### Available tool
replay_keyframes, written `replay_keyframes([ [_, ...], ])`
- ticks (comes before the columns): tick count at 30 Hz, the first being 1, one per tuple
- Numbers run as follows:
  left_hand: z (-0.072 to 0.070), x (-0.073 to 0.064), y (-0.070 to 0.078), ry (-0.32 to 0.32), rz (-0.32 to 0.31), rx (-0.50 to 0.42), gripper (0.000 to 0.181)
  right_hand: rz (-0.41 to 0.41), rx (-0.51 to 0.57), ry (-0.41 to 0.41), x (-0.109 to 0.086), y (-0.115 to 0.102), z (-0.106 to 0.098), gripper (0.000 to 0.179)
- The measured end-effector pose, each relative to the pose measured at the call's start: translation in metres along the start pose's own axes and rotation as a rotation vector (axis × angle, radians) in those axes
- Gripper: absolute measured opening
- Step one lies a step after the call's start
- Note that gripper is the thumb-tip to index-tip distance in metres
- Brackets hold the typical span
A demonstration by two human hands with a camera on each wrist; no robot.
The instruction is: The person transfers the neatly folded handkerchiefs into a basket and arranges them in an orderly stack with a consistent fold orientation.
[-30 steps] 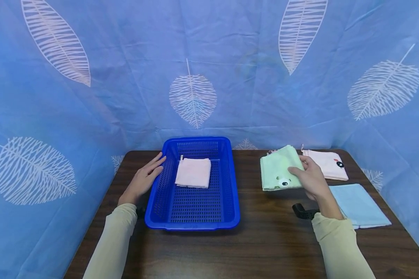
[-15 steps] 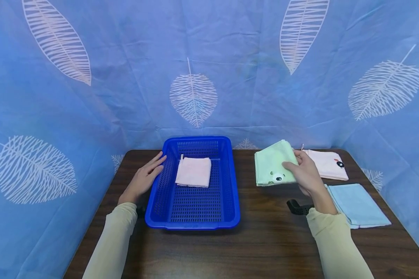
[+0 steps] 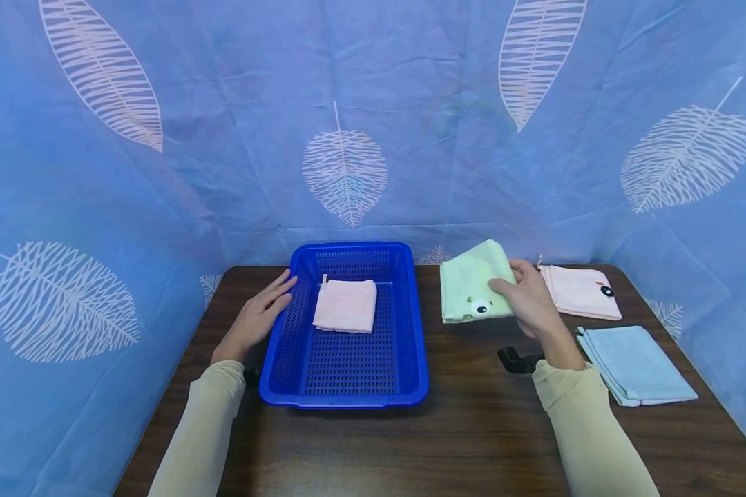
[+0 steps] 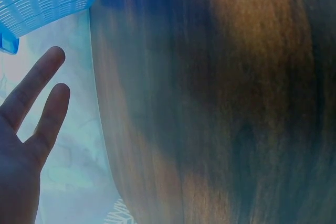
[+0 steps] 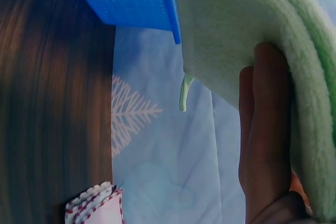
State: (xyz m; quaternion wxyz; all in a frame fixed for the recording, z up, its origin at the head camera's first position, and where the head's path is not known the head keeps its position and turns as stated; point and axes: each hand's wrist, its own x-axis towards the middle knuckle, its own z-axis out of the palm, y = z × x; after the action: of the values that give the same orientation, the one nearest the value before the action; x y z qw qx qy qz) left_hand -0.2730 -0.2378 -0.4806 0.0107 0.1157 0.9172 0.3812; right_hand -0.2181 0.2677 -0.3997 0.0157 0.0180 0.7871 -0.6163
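My right hand pinches a folded green towel by its right edge, thumb on top and fingers beneath. An embroidered eye shows near the towel's lower edge, and a small loop hangs from it in the right wrist view. The towel is held above the table, between the blue basket and the other towels. My left hand rests with straight fingers on the basket's left rim. Inside the basket, toward the back, lies a folded pink towel.
On the right of the dark wooden table, a folded pink towel with an embroidered eye lies behind a folded light blue towel. A blue leaf-patterned curtain hangs behind the table and along both sides.
My right hand has carried the green towel left and slightly up in the view, toward the basket. More of the light blue towel shows now. The left hand has stayed on the rim.
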Motion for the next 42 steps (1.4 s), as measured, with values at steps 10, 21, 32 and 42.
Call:
replay_keyframes([
  [10,-0.001,-0.001,0.003,-0.008,-0.005,0.03,0.049,0.008,0.014,-0.01,0.004,-0.006,0.011,0.069],
  [21,-0.002,-0.002,0.005,-0.005,-0.01,0.039,0.048,-0.003,0.072,-0.012,0.009,-0.013,0.024,0.067],
  [32,-0.002,-0.002,0.006,-0.016,-0.031,0.03,0.048,-0.011,0.083,-0.027,0.014,-0.02,0.033,0.066],
  [42,-0.003,-0.003,0.005,-0.013,-0.03,0.028,0.05,-0.012,0.106,-0.046,0.018,-0.024,0.044,0.067],
])
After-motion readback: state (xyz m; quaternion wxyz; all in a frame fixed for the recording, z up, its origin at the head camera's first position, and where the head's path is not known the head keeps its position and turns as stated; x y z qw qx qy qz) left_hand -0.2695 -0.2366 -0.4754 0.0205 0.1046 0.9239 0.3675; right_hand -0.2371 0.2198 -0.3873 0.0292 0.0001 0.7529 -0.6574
